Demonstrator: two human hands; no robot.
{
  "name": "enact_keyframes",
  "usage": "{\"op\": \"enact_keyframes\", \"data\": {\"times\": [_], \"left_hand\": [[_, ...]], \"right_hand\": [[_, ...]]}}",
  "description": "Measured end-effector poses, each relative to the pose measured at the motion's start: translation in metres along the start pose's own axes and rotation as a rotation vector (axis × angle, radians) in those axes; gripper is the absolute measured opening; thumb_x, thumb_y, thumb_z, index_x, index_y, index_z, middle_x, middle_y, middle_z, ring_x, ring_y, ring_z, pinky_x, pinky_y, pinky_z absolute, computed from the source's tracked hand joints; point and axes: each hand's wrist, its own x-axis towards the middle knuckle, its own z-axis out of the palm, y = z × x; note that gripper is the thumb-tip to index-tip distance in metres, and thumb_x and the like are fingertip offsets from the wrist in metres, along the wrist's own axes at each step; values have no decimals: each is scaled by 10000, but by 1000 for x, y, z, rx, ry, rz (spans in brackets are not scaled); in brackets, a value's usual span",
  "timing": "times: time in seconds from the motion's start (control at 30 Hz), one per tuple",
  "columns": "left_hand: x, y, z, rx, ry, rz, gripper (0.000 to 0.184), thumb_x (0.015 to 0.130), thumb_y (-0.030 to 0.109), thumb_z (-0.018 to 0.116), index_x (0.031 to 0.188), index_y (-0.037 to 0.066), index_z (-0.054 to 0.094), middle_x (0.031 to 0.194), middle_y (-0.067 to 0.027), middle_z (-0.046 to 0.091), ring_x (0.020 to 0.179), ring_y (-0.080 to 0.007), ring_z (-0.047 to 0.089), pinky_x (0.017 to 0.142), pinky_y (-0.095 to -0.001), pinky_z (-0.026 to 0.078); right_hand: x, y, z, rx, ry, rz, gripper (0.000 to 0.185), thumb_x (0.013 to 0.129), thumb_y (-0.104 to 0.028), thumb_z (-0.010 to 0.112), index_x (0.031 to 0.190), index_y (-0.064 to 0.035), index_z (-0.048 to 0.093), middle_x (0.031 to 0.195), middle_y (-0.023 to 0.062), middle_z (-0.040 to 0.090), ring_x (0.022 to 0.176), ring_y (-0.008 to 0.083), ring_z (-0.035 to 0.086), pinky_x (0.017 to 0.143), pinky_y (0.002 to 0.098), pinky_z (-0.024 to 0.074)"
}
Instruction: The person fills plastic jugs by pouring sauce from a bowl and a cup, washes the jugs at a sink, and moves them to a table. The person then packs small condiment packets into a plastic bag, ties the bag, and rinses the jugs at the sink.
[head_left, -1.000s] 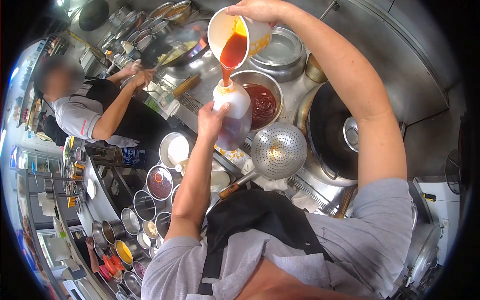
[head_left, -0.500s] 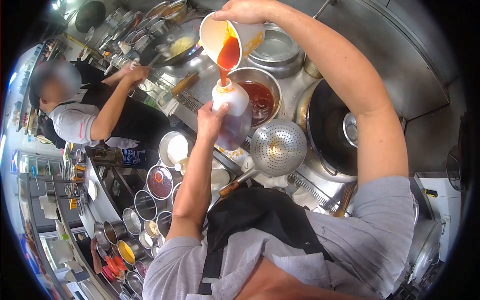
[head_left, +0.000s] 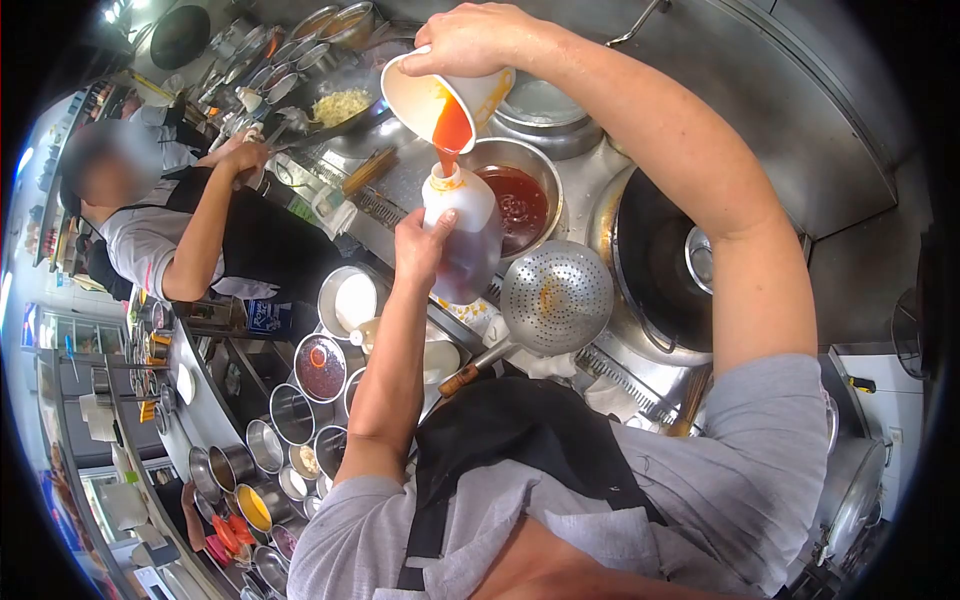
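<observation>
My right hand (head_left: 470, 38) grips the rim of a white tub (head_left: 490, 92), which is tilted over to the left. Orange-red sauce (head_left: 452, 128) runs from the tub's lip into the open neck of a translucent plastic bottle (head_left: 468, 225). Wrapped around the bottle's side is my left hand (head_left: 420, 240), holding it upright. Dark liquid shows through the lower part of the bottle. Right behind it stands a metal bowl (head_left: 556, 195) of dark red sauce. Orange smears mark the tub's outside and the bottle's neck.
A perforated strainer (head_left: 557, 298) with a wooden handle lies near my apron. To the right sits a large black wok (head_left: 660, 270). Several metal containers (head_left: 292, 412) fill the lower left. At the left, another person (head_left: 200, 215) works at a wok of pale food (head_left: 342, 108).
The tub has moved slightly left and tips further, with sauce still flowing. More dark liquid shows in the bottle. The other person's hands have shifted left, away from the wok.
</observation>
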Motion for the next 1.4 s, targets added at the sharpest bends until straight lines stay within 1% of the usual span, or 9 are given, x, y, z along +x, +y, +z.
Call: {"op": "enact_keyframes", "data": {"times": [0.53, 0.63, 0.7, 0.9, 0.97, 1.0, 1.1, 1.27, 1.4], "left_hand": [[-10, 8, 2, -76, 2, 7, 261, 860, 246, 741, 871, 3, 646, 629, -1, 548, 509, -84, 450, 452, -249, 342], [-13, 10, -3, -19, 17, -16, 264, 862, 249, 739, 874, 3, 645, 630, -3, 546, 510, -85, 452, 443, -250, 337], [-13, 6, -8, -30, 16, -34, 260, 858, 234, 739, 912, -6, 656, 648, -3, 559, 530, -86, 463, 476, -265, 363], [-19, -2, -22, -98, 38, -26, 275, 850, 226, 743, 954, -14, 659, 679, -4, 575, 542, -85, 468, 478, -257, 370], [-22, -1, -26, -138, 46, -42, 284, 848, 230, 745, 957, -16, 655, 684, -7, 576, 541, -85, 469, 471, -248, 369], [-24, 0, -28, -116, 61, -58, 289, 850, 230, 744, 966, -19, 654, 688, -7, 577, 541, -86, 470, 470, -241, 370], [-29, 2, -36, -88, 70, -63, 282, 856, 224, 738, 964, -22, 653, 698, -11, 584, 543, -87, 475, 473, -243, 384], [-32, -6, -45, -70, 108, -31, 270, 857, 221, 738, 957, -19, 665, 711, -12, 598, 573, -79, 485, 503, -244, 391], [-37, -9, -48, -103, 128, -23, 248, 863, 211, 733, 951, -11, 667, 709, -7, 595, 573, -72, 479, 505, -241, 387]], "right_hand": [[6, 15, 32, 25, 13, 7, 615, 825, -621, 463, 1174, -170, 691, 1157, 125, 677, 1066, 300, 648, 856, 462, 526], [4, 48, 61, 241, 99, -59, 597, 861, -644, 462, 1124, -169, 709, 1073, 117, 696, 1004, 234, 665, 792, 431, 534], [-7, 71, 83, 843, 14, 151, 583, 879, -632, 487, 1126, -143, 689, 974, 114, 680, 883, 217, 650, 789, 415, 531], [-39, 117, 227, 1756, 53, 609, 674, 843, -604, 589, 1323, -136, 519, 1217, 134, 553, 1050, 256, 548, 843, 506, 498], [-45, 108, 280, 1458, 185, 674, 770, 803, -554, 672, 1418, -155, 440, 1236, 198, 544, 1140, 319, 541, 917, 508, 474], [-29, 135, 356, 916, 312, 483, 882, 757, -489, 739, 1489, -198, 343, 1267, 227, 501, 1195, 381, 518, 1007, 484, 428], [-59, 94, 353, 465, 203, 459, 931, 672, -311, 817, 1477, -222, 355, 1360, 266, 313, 1249, 481, 408, 1040, 486, 415], [-66, 82, 370, 253, 113, 398, 857, 681, -90, 785, 1430, -216, 387, 1359, 247, 285, 1275, 481, 347, 1004, 463, 476], [-70, 72, 375, 362, -5, 557, 926, 657, -193, 808, 1461, -229, 349, 1357, 240, 309, 1267, 478, 365, 1008, 469, 463]]}}
